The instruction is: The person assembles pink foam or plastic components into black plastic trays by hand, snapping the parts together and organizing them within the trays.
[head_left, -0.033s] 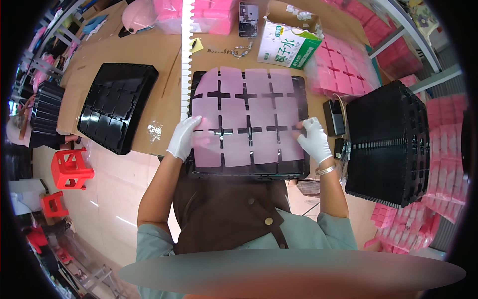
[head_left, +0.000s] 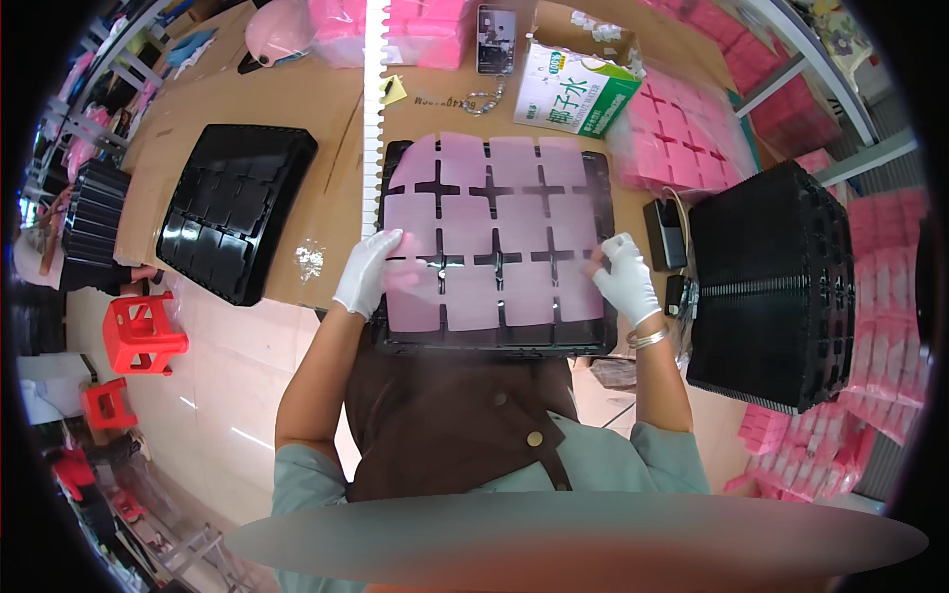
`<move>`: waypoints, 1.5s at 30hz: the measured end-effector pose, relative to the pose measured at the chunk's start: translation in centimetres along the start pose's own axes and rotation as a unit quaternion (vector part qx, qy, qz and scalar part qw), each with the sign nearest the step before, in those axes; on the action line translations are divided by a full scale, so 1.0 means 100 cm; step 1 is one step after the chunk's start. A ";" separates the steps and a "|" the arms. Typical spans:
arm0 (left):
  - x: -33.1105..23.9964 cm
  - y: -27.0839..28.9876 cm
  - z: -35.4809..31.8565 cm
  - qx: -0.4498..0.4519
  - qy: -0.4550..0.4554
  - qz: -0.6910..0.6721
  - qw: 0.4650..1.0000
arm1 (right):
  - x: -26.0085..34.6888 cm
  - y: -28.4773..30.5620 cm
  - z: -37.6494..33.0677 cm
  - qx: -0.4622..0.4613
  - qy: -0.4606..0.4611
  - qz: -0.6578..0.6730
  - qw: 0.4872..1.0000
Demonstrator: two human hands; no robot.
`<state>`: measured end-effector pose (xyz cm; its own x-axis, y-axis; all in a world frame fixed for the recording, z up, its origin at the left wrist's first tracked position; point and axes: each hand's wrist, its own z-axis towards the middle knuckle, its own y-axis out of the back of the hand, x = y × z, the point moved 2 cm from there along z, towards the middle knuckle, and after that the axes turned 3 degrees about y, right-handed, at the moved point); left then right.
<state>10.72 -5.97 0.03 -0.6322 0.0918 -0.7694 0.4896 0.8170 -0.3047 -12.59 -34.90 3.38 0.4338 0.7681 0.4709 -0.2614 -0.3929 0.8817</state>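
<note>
In front of me a thin, see-through pink sheet with cross-shaped cut-outs lies over a black plastic tray. My left hand, in a white glove with bare fingertips, grips the sheet's left edge; its fingers look pinkish there, partly veiled by the sheet. At the opposite edge, my right hand, gloved the same way, has its fingers bent and closed on the sheet's side. The tray's dark surface shows through the cut-outs and along its near rim.
Another black tray lies on the cardboard-covered table at left. To the right stands a tall stack of black trays, beside a black adapter. Behind are a carton, a phone, bagged pink pieces and a white notched strip.
</note>
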 end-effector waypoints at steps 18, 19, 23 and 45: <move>-0.006 -0.028 -0.035 -0.177 -0.215 0.426 0.861 | -0.007 -0.010 -0.035 0.022 -0.174 0.279 0.944; -0.001 -0.026 -0.043 -0.170 -0.232 0.461 0.840 | -0.009 -0.013 -0.037 0.022 -0.174 0.280 0.944; 0.016 -0.020 -0.063 -0.152 -0.235 0.539 0.795 | -0.009 -0.016 -0.045 0.002 -0.135 0.224 0.965; -0.025 -0.053 0.071 -0.112 -0.323 0.787 0.514 | 0.015 -0.036 0.076 0.008 0.131 -0.223 0.966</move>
<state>13.96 -14.57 -0.40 0.8072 0.5902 -0.0119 -0.0378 0.0718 0.9967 -4.40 -36.14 1.14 0.2665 0.9636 0.0222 -0.0855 0.0007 0.9963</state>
